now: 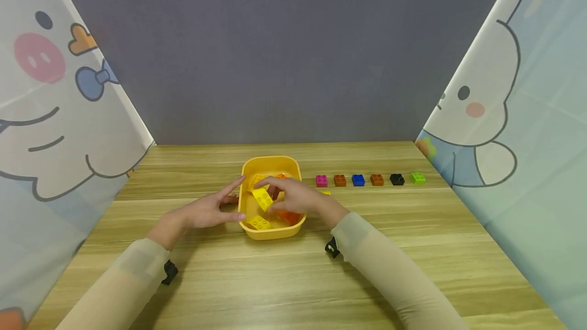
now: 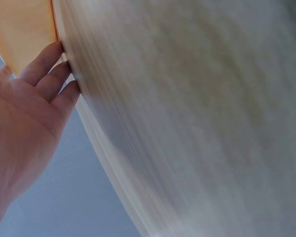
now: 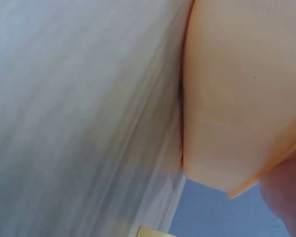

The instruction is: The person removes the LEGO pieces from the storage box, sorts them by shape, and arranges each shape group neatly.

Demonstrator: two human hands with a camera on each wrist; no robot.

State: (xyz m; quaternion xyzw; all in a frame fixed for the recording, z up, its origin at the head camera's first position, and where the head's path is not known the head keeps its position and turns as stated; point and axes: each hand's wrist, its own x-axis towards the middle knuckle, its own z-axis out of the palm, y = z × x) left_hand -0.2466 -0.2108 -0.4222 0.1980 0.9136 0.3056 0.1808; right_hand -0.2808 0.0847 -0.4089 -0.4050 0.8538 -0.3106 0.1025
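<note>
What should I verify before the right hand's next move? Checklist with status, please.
1. Right hand has the yellow, studded plastic brick: ok, pinched between thumb and fingers.
2. Yellow-orange, rounded rectangular plastic tray upright on the wood-grain table: ok.
3. Left hand at the tray's left side: ok, fingers spread along it.
4. Row of six studded plastic bricks, pink to lime green, standing apart: ok.
5. Yellow piece behind right wrist lined up: cannot tell, mostly hidden.
6. Tray emptied: not ok, other bricks inside.
</note>
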